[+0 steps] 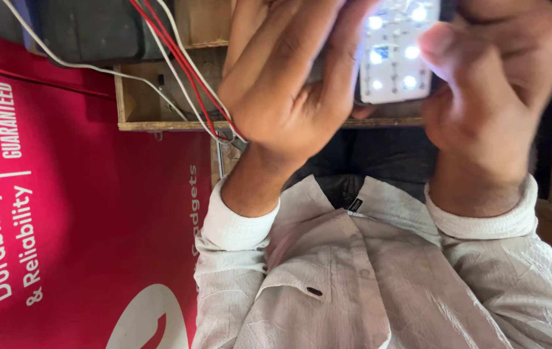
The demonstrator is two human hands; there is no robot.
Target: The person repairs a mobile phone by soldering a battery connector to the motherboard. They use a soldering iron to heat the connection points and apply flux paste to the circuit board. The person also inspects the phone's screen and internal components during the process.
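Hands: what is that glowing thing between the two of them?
A small white light board with lit dots, held between the left hand and the right hand. The head view shows it.

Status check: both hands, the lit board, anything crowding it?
Left hand and right hand both grip the lit LED board. Red and white wires trail beside left hand. Nothing blocks the board.

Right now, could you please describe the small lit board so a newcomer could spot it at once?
Look at the top of the picture, above the pale shirt. Between the left hand and the right hand sits a small white board. Its glowing white dots set it apart from everything nearby.
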